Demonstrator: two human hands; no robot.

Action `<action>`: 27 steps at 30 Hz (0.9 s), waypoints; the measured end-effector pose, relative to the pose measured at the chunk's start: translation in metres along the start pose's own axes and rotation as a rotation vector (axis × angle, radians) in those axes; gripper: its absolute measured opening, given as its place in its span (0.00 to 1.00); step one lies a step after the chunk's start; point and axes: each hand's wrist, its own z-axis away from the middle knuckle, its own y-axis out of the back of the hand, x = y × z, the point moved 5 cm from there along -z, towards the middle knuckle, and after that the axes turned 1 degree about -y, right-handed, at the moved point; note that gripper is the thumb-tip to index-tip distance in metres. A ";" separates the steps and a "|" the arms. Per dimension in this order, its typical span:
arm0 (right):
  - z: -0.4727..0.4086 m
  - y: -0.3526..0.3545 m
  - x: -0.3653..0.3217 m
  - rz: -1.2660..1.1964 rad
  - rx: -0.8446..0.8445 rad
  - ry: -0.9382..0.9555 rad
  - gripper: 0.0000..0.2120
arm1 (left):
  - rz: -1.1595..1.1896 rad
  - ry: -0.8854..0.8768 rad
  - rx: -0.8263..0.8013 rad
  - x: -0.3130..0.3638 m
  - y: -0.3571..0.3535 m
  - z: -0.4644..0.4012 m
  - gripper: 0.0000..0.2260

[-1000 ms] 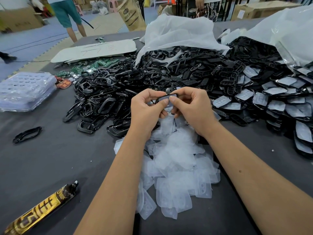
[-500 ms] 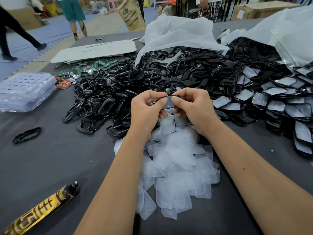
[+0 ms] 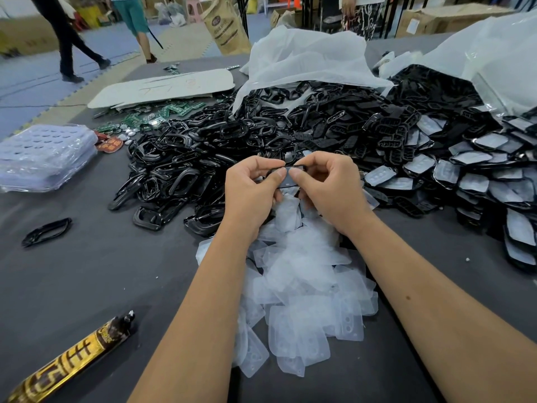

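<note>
Essentially, little differs from a second ago. The left hand (image 3: pixel 250 190) and the right hand (image 3: pixel 331 187) remain raised together above the table (image 3: pixel 87 271), both curled round one small black frame (image 3: pixel 292 167). They hold it between them, just above the near pile of translucent pads (image 3: pixel 302 274). Each hand pinches one end of the frame, and both thumbs rest on the pale pad (image 3: pixel 287 179) lying in its opening.

Against the earlier views, the thumbs sit slightly closer together on the pad's face. The hands themselves have not travelled. Beyond the table, a person in dark trousers (image 3: pixel 66 39) has walked in at far left; this has no bearing on the work.

Assessment: the pad is still being pressed into the frame, so this piece is not yet finished. Whether the pad's edges are fully seated cannot be told, since the thumbs cover them. The heap of bare black frames (image 3: pixel 203 158) lies just beyond the hands. The fitted pieces (image 3: pixel 476 170) lie to the right, where this one presumably goes once seated.
</note>
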 end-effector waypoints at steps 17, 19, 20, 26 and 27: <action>0.004 -0.003 -0.017 0.171 0.014 0.238 0.06 | 0.219 0.171 -0.029 -0.007 0.004 -0.002 0.05; 0.006 -0.007 -0.026 0.272 0.023 0.370 0.07 | 0.258 0.205 -0.025 -0.006 0.004 -0.002 0.04; 0.007 -0.008 -0.028 0.279 0.014 0.398 0.08 | 0.279 0.223 -0.018 -0.006 0.005 -0.002 0.04; 0.009 -0.012 -0.031 0.340 -0.073 0.500 0.12 | 0.472 0.324 0.023 -0.005 0.012 -0.004 0.05; 0.009 -0.010 -0.032 0.354 -0.039 0.523 0.10 | 0.476 0.334 0.013 -0.005 0.012 -0.004 0.05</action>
